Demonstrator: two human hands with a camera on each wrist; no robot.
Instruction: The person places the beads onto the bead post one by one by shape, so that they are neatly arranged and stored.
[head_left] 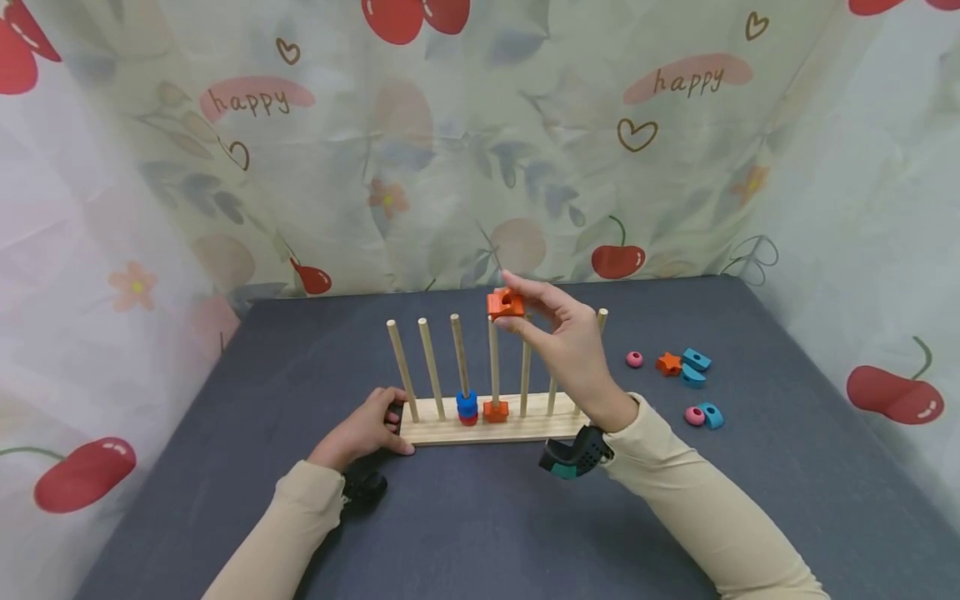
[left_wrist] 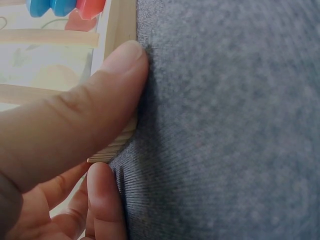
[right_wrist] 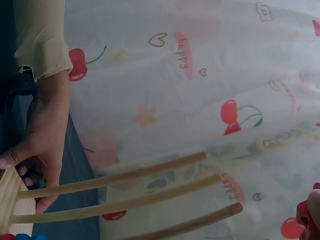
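Observation:
A wooden peg rack [head_left: 450,435] with a row of upright pegs lies on the dark cloth. My left hand [head_left: 365,427] grips its left end, with the thumb [left_wrist: 115,80] along the front edge. My right hand [head_left: 573,337] pinches an orange star-shaped bead [head_left: 506,303] between thumb and fingertips, at the top of the fourth peg from the left. Whether the peg tip has entered its hole cannot be told. Low on that peg sits another orange bead [head_left: 495,412]. Blue beads [head_left: 467,403] over a red bead [head_left: 468,420] are on the third peg.
To the right of the rack lie loose beads: pink balls [head_left: 634,359], an orange star [head_left: 669,364] and several blue pieces [head_left: 696,359]. Printed curtains [head_left: 450,167] enclose the table at the back and sides. My right forearm hides part of the rack's right end.

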